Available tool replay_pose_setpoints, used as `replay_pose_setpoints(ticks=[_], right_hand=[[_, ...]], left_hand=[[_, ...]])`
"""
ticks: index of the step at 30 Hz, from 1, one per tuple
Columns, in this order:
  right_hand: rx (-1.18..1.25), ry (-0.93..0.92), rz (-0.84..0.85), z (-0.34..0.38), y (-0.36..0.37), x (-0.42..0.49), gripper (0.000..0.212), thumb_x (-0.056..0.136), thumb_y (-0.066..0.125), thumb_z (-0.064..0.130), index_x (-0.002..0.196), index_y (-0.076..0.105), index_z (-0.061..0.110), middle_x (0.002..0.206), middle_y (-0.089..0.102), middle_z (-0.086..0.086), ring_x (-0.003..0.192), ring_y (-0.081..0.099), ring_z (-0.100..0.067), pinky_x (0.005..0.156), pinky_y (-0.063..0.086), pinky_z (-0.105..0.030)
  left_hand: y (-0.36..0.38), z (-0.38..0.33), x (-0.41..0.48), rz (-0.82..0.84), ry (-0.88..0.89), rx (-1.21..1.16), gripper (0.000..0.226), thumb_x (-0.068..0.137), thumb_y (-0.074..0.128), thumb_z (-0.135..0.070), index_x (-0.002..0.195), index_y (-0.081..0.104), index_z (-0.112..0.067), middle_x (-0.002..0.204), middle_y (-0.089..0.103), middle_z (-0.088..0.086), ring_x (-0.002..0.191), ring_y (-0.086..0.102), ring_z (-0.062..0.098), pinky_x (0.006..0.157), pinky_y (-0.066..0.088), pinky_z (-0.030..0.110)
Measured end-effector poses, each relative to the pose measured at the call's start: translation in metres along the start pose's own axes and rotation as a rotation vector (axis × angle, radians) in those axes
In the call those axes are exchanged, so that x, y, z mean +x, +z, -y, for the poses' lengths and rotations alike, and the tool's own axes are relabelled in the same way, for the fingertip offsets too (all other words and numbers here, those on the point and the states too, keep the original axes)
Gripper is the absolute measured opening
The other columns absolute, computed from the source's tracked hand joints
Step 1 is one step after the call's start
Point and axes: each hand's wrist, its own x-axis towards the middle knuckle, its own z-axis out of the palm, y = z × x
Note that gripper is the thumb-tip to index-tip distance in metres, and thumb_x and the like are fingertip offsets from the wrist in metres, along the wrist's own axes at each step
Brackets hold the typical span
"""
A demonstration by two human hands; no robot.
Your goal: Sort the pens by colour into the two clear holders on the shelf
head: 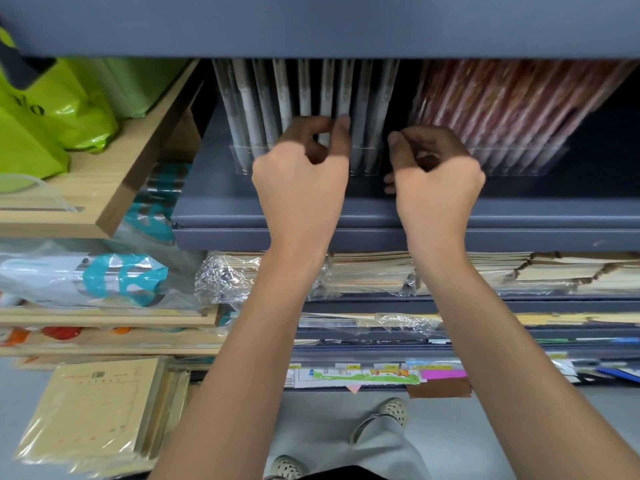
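On the dark grey shelf (346, 209) stand two clear holders. The left holder (242, 161) carries a row of white-grey pens (263, 102) leaning back. The right holder (519, 161) is packed with red-brown pens (502, 98). My left hand (301, 174) reaches into the left holder, thumb and fingers pinching a white pen (325, 109) near its lower end. My right hand (436, 174) hovers at the gap between the holders, fingers curled; I cannot see anything in it.
The shelf above (311, 26) overhangs the pens closely. Green bags (52, 109) lie on a wooden shelf (104, 202) to the left. Wrapped paper stacks (363, 271) fill the shelves below, brown envelopes (97, 410) sit at lower left, and my feet stand on the grey floor.
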Motion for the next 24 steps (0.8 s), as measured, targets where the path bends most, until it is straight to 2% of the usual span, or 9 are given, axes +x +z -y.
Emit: replay_pose_setpoints(ticks=[3,5,7,9,11,13,17,21,24], right_hand=[[0.067,0.085,-0.118,-0.006,-0.028,-0.001,0.006,0.081,0.07,0.031,0.076,0.068,0.033,0.071,0.069,0.005,0.067,0.066,-0.027,0.065,0.057,-0.048],[0.091,0.091,-0.206,-0.012,-0.053,0.001,0.006,0.081,0.07,0.031,0.076,0.067,0.033,0.073,0.067,0.004,0.067,0.062,-0.021,0.065,0.055,-0.042],[0.073,0.052,-0.284,-0.018,-0.077,0.009,0.007,0.083,0.067,0.025,0.079,0.065,0.031,0.074,0.064,0.006,0.066,0.054,-0.011,0.063,0.047,-0.03],[0.027,0.023,-0.339,-0.025,-0.099,0.022,0.009,0.083,0.063,0.021,0.085,0.063,0.029,0.081,0.064,0.003,0.071,0.054,-0.007,0.068,0.046,-0.023],[-0.027,-0.001,-0.357,-0.034,-0.118,0.037,0.011,0.084,0.064,0.022,0.091,0.06,0.028,0.094,0.066,-0.005,0.08,0.057,-0.006,0.077,0.048,-0.023],[-0.039,-0.005,-0.328,-0.044,-0.133,0.053,0.017,0.084,0.066,0.022,0.099,0.059,0.025,0.1,0.065,-0.007,0.085,0.058,-0.004,0.082,0.049,-0.021],[0.035,0.056,-0.141,-0.059,-0.147,0.079,0.027,0.085,0.069,0.018,0.11,0.061,0.018,0.095,0.066,0.011,0.083,0.062,0.005,0.081,0.047,-0.015],[0.041,0.024,0.017,-0.069,-0.15,0.092,0.023,0.084,0.069,0.017,0.107,0.066,0.014,0.092,0.07,0.002,0.085,0.065,-0.006,0.081,0.052,-0.023],[0.057,-0.011,0.084,-0.073,-0.147,0.103,0.019,0.085,0.069,0.02,0.103,0.067,0.013,0.089,0.07,0.002,0.08,0.065,-0.006,0.076,0.052,-0.024]], left_hand=[[0.004,-0.008,-0.01,0.064,0.082,-0.059,0.018,0.091,0.068,-0.028,0.085,0.073,-0.012,0.062,0.068,-0.001,0.059,0.066,0.021,0.062,0.054,0.04],[0.011,-0.012,-0.019,0.13,0.125,-0.051,0.016,0.09,0.069,-0.023,0.089,0.074,-0.008,0.07,0.071,-0.001,0.066,0.067,0.015,0.069,0.055,0.037],[0.02,-0.016,-0.028,0.205,0.153,-0.032,0.016,0.089,0.07,-0.021,0.095,0.075,-0.007,0.079,0.074,0.001,0.075,0.068,0.016,0.075,0.055,0.037],[0.033,-0.021,-0.036,0.234,0.171,-0.006,0.018,0.089,0.07,-0.02,0.101,0.075,-0.008,0.088,0.075,0.002,0.083,0.069,0.019,0.08,0.055,0.037],[0.046,-0.025,-0.04,0.237,0.152,0.003,0.022,0.089,0.069,-0.022,0.105,0.073,-0.009,0.091,0.075,0.003,0.087,0.07,0.022,0.084,0.055,0.039],[0.06,-0.026,-0.04,0.227,0.122,0.031,0.024,0.09,0.068,-0.027,0.107,0.072,-0.011,0.093,0.075,0.003,0.089,0.07,0.024,0.084,0.055,0.041],[0.082,-0.022,-0.041,0.159,0.088,0.089,0.023,0.091,0.066,-0.028,0.104,0.072,-0.011,0.095,0.075,0.004,0.089,0.071,0.024,0.08,0.055,0.04],[0.09,-0.021,-0.042,0.074,0.054,0.109,0.023,0.09,0.066,-0.027,0.101,0.074,-0.008,0.093,0.076,0.007,0.085,0.071,0.025,0.079,0.055,0.042],[0.092,-0.023,-0.042,0.054,0.069,0.153,0.023,0.091,0.067,-0.027,0.101,0.075,-0.008,0.094,0.075,0.009,0.084,0.071,0.026,0.079,0.055,0.043]])
